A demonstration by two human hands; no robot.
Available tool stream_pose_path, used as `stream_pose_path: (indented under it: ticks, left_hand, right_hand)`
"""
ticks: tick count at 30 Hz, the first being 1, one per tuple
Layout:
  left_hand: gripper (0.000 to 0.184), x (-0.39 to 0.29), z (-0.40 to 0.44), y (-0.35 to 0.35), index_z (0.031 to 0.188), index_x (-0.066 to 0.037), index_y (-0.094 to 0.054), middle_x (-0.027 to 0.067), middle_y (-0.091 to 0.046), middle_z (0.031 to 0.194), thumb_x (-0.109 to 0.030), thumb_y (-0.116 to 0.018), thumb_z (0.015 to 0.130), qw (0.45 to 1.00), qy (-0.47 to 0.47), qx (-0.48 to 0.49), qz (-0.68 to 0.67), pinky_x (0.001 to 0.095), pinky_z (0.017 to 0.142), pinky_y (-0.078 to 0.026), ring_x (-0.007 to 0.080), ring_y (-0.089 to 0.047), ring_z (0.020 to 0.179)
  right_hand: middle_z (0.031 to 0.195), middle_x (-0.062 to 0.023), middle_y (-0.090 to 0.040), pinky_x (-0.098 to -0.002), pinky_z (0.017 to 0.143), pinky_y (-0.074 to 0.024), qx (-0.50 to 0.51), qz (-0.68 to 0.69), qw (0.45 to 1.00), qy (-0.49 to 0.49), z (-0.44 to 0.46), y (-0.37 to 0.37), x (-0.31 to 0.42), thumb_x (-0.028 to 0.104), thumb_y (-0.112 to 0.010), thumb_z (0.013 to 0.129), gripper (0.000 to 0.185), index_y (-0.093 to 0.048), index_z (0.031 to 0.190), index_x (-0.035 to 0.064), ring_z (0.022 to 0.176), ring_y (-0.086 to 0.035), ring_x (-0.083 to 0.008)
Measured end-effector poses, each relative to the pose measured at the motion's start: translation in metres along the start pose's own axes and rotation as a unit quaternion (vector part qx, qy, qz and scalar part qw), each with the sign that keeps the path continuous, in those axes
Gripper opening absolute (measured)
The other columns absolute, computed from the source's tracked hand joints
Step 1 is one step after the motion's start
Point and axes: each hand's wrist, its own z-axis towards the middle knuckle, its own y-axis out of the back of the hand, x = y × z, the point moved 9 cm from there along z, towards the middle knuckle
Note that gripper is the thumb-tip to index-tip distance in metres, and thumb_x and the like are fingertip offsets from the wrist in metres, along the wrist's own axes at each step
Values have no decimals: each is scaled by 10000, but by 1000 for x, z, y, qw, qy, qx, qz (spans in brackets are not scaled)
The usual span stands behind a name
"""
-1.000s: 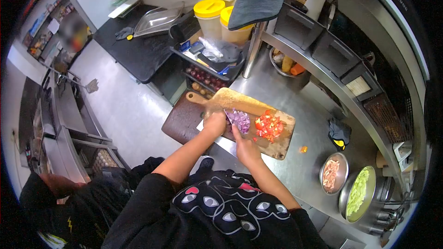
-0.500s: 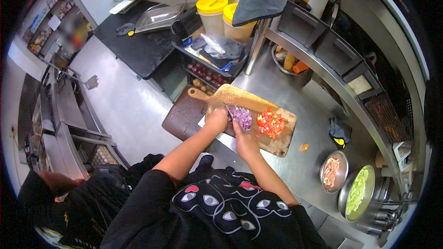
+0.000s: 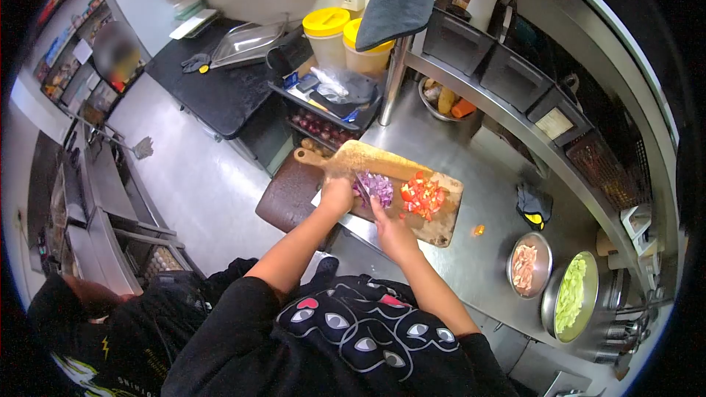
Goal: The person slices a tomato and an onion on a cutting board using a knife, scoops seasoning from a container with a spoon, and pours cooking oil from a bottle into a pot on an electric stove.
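A wooden cutting board (image 3: 412,161) with a round handle lies on the steel counter. Chopped purple onion (image 3: 379,187) is piled mid-board, and diced red tomato or pepper (image 3: 422,196) forms a heap on its right. My right hand (image 3: 393,234) grips a knife (image 3: 362,191), whose blade is angled toward the onion pieces. Beside the blade, my left hand (image 3: 337,194) rests closed on the board at the onion's left side. What its curled fingers hold is hidden beneath them.
Right on the counter (image 3: 471,176) stand a bowl of pale pink sliced meat (image 3: 523,268), a bowl of chopped green vegetable (image 3: 572,298) and a dark glove (image 3: 531,206). A vegetable bowl (image 3: 446,99) sits behind the board. Another person (image 3: 110,331) is at my left.
The view has shifted slightly. The knife blade shows more clearly beside my left hand. Both hands stay over the board, and the chopped piles look much the same.
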Motion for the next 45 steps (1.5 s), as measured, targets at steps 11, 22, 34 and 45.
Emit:
stream_pose_path:
  ticks: [11, 22, 34, 45]
  left_hand:
    - [272, 1, 0, -1, 904, 41, -627, 265, -602, 927, -127, -680, 697, 998, 64, 1, -12, 439, 891, -410, 398, -567, 944]
    - [189, 2, 0, -11, 871, -13, -677, 230, -649, 890, -130, -561, 778, 997, 46, 53, 33, 444, 791, -505, 348, -650, 850]
    - [221, -9, 1, 10, 931, -52, -674, 201, -653, 883, -137, -628, 732, 998, 46, 33, 2, 419, 806, -484, 324, -639, 866]
    - [370, -29, -37, 60, 1172, -11, -541, 253, -511, 1117, -16, -494, 805, 987, -12, -106, -119, 410, 870, -445, 414, -529, 993]
  right_hand:
    - [754, -243, -622, -523, 589, -484, -83, -56, 993, 60, 0, -14, -2, 94, -441, 830, 627, -251, 1410, 239, 652, -616, -409]
    - [854, -270, -619, -524, 667, -488, -118, -33, 988, 98, 16, -25, -2, 100, -441, 835, 624, -249, 1411, 242, 757, -622, -409]
    - [922, -255, -613, -468, 781, -477, 48, 2, 998, -39, 13, 19, -11, 200, -483, 864, 594, -260, 1405, 302, 841, -604, -402]
    - [885, -205, -629, -465, 713, -494, -45, -35, 997, -60, -14, 52, -17, 135, -596, 750, 331, -421, 1023, 69, 836, -621, -365]
